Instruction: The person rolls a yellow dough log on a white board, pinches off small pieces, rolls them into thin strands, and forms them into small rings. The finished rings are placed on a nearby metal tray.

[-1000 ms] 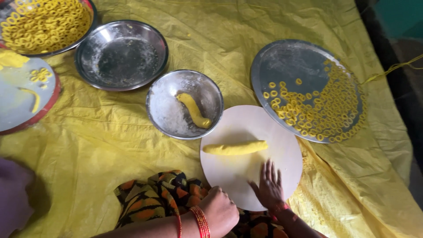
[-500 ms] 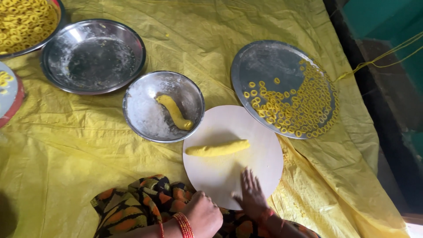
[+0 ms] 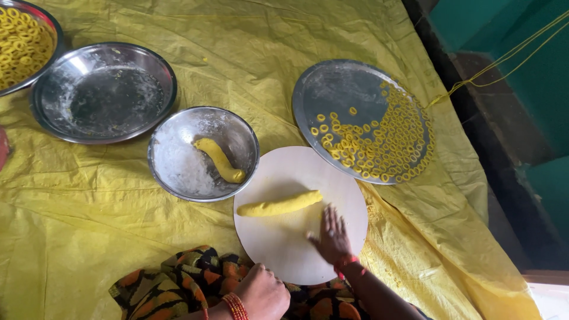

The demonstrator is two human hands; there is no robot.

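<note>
A yellow dough roll (image 3: 280, 204) lies across a round white board (image 3: 278, 249). My right hand (image 3: 332, 237) rests flat on the board with fingers spread, just below and right of the roll, not touching it. My left hand (image 3: 262, 291) is curled into a fist at the board's near edge, over patterned cloth (image 3: 172, 281). A second, curved piece of dough (image 3: 219, 160) sits in a small steel bowl (image 3: 178, 172) dusted with white flour.
A steel plate (image 3: 338, 95) holds several small yellow dough rings (image 3: 394, 142). An empty steel dish (image 3: 104, 92) stands at left. Another dish of rings (image 3: 21, 44) is at the top-left corner. Yellow plastic sheet (image 3: 77, 237) covers the floor. A dark ledge (image 3: 474, 106) runs along the right.
The view has shifted, so everything sits further left in frame. My right hand has edged up the board toward the dough roll; the roll has not moved.
</note>
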